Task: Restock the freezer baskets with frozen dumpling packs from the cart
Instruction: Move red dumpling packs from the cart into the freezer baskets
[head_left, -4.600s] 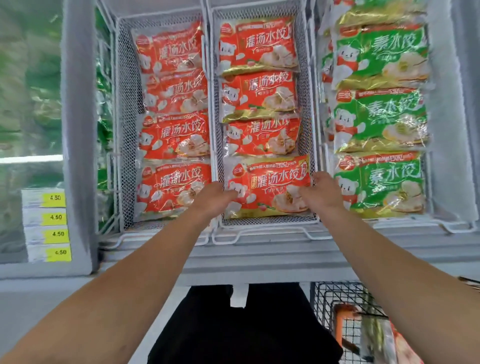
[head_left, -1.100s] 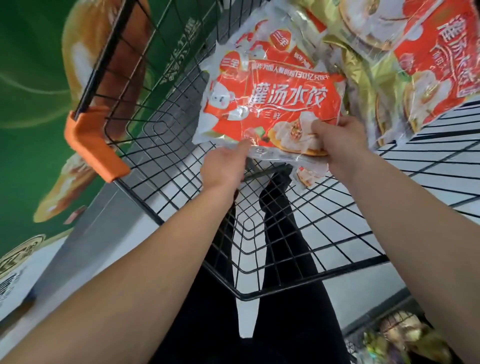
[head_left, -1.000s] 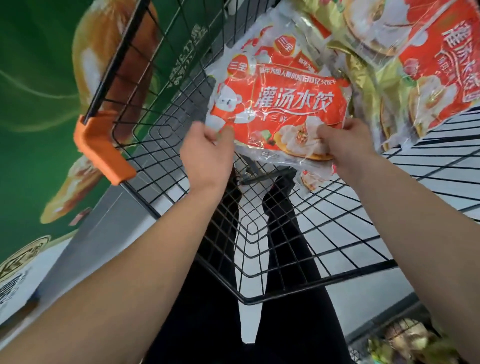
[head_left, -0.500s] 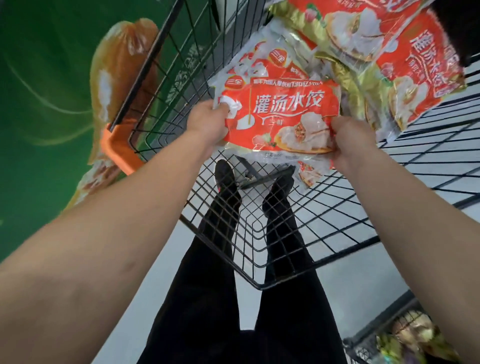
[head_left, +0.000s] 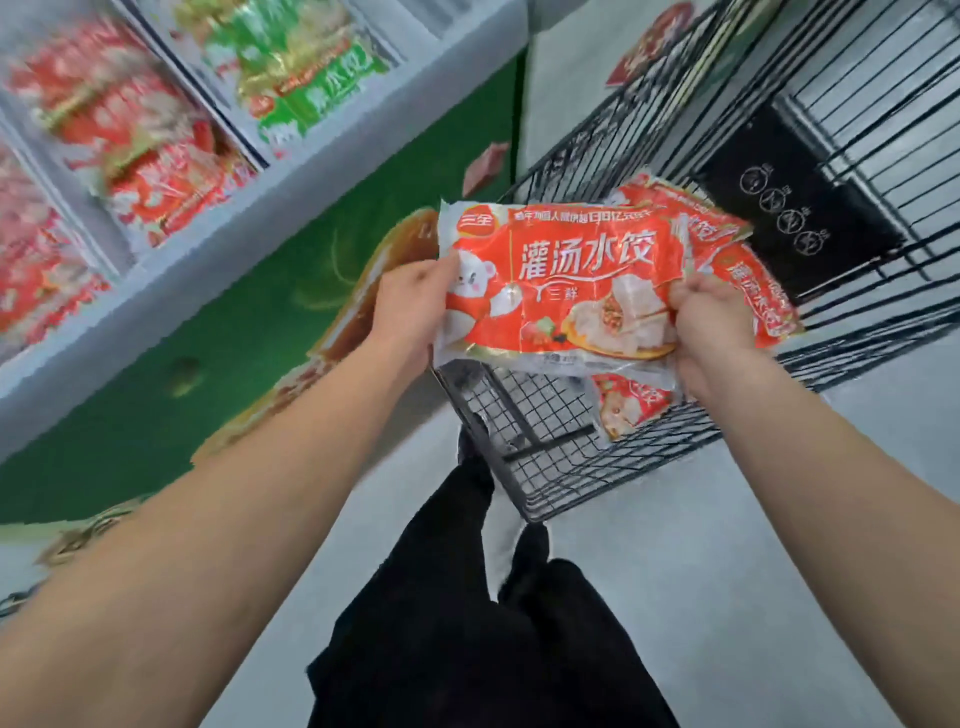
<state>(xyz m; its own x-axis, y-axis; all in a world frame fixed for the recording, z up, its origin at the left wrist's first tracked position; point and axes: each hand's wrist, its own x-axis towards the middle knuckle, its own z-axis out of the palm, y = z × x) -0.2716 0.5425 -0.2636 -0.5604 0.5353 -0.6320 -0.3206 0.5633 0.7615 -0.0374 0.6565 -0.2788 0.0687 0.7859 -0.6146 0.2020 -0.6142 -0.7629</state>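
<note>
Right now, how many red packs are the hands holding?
3 at least: the front pack between both hands, another behind its right end, a third showing below. More may hide behind.

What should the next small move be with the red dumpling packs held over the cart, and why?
Probably swing the red dumpling packs left toward the freezer. The left hand and right hand grip their ends, lifted above the cart, and the baskets lie up-left.
</note>
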